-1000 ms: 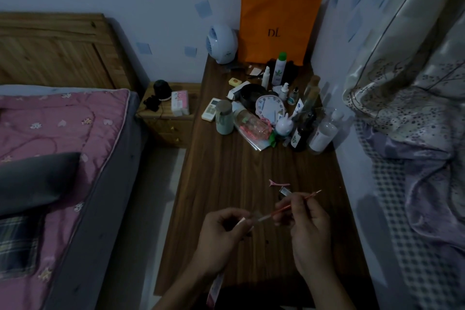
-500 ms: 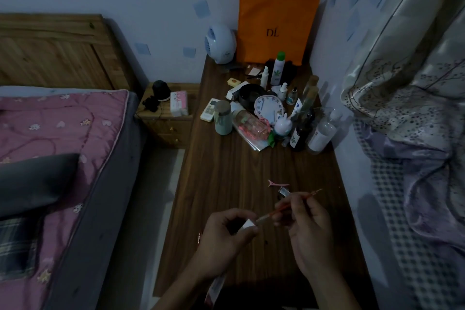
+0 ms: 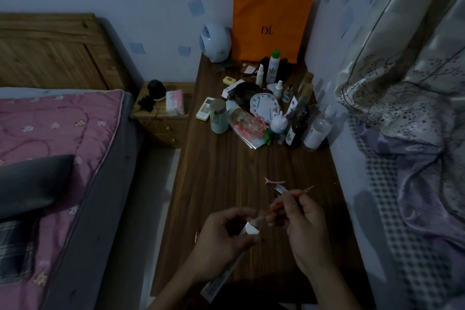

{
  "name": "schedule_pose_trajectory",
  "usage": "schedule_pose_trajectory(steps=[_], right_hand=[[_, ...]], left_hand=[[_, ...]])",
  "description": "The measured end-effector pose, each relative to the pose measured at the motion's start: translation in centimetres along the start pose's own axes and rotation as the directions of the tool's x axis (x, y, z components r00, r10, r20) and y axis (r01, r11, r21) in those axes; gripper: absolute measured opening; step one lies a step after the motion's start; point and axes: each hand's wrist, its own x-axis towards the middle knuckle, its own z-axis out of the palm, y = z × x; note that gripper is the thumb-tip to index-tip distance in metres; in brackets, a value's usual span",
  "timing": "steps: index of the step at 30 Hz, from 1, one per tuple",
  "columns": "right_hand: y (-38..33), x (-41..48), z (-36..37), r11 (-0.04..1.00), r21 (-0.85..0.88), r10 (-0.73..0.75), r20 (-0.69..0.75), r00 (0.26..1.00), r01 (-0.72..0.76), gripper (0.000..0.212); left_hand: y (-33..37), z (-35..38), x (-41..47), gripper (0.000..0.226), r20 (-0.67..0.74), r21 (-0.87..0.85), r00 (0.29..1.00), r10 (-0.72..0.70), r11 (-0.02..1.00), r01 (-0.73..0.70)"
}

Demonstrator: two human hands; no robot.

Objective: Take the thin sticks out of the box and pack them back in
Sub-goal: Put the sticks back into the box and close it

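Note:
My left hand (image 3: 221, 241) grips a long narrow box (image 3: 247, 230) above the near part of the wooden table (image 3: 226, 173); the box's white open end faces up and its lower end sticks out below my wrist. My right hand (image 3: 302, 224) pinches a bundle of thin orange sticks (image 3: 281, 204). The sticks slant down to the left, with their lower tips at the mouth of the box. Their upper ends rise past my fingers. How far the tips are inside the box is hidden.
A pink hair clip (image 3: 274, 181) and a small silvery object (image 3: 280, 189) lie just beyond my hands. Bottles, a clock (image 3: 264, 108), a jar and an orange bag (image 3: 271, 22) crowd the far end. A bed (image 3: 60, 158) is left, bedding (image 3: 415, 133) right.
The box end has tipped up so its white mouth shows, and the sticks' lower tips have come closer to it. Both hands stay in about the same place.

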Motion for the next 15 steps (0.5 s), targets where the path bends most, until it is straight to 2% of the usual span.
schedule_pose_trajectory(steps=[10, 15], right_hand=[[0.2, -0.2, -0.1, 0.997, -0.068, 0.036, 0.052, 0.998, -0.033, 0.025], [0.5, -0.2, 0.0, 0.989, -0.131, 0.075, 0.045, 0.996, -0.068, 0.015]], left_hand=[[1.1, -0.2, -0.3, 0.041, -0.020, 0.130, 1.000, -0.002, 0.991, 0.005], [1.4, -0.1, -0.3, 0.041, -0.038, 0.157, 0.999, -0.032, 0.987, 0.038]])
